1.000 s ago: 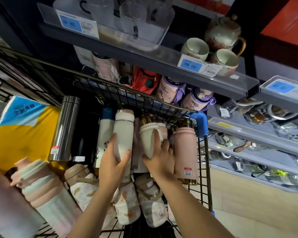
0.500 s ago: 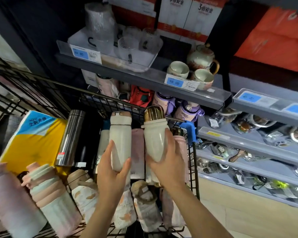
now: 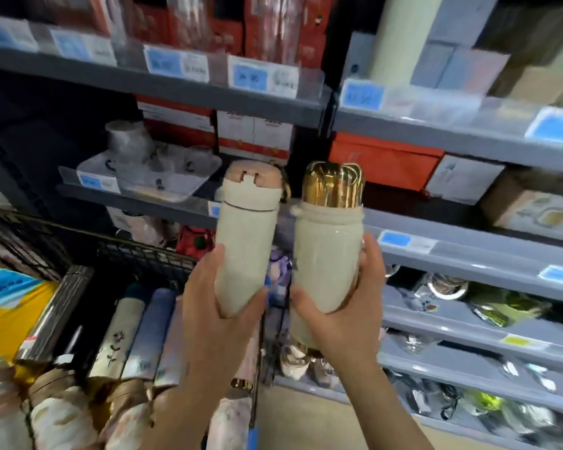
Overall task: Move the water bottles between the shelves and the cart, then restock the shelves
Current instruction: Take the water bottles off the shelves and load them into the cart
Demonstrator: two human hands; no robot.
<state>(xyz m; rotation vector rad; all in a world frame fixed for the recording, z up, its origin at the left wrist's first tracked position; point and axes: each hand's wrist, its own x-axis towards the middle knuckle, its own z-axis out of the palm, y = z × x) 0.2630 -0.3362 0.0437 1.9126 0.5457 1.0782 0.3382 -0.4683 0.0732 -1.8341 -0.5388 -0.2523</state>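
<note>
My left hand (image 3: pixel 213 315) grips a cream bottle with a pink flip lid (image 3: pixel 246 241), held upright above the cart. Beside it, my right hand (image 3: pixel 348 310) grips a cream bottle with a gold cap (image 3: pixel 327 251), also upright. Both bottles are raised in front of the grey shelves (image 3: pixel 468 254). Below left, the black wire cart (image 3: pixel 143 258) holds several more bottles, among them a steel flask (image 3: pixel 54 316) and a white floral bottle (image 3: pixel 117 339).
A yellow and blue pack (image 3: pixel 4 310) lies in the cart at the left. A shelf behind holds a tray of glass cups (image 3: pixel 150 170) and red boxes (image 3: pixel 251 131). Lower shelves on the right carry glassware (image 3: pixel 446 287). Beige floor (image 3: pixel 306 423) shows beside the cart.
Both hands have lifted their bottles up out of the cart to shelf height. The view has tilted up, showing more of the upper shelves.
</note>
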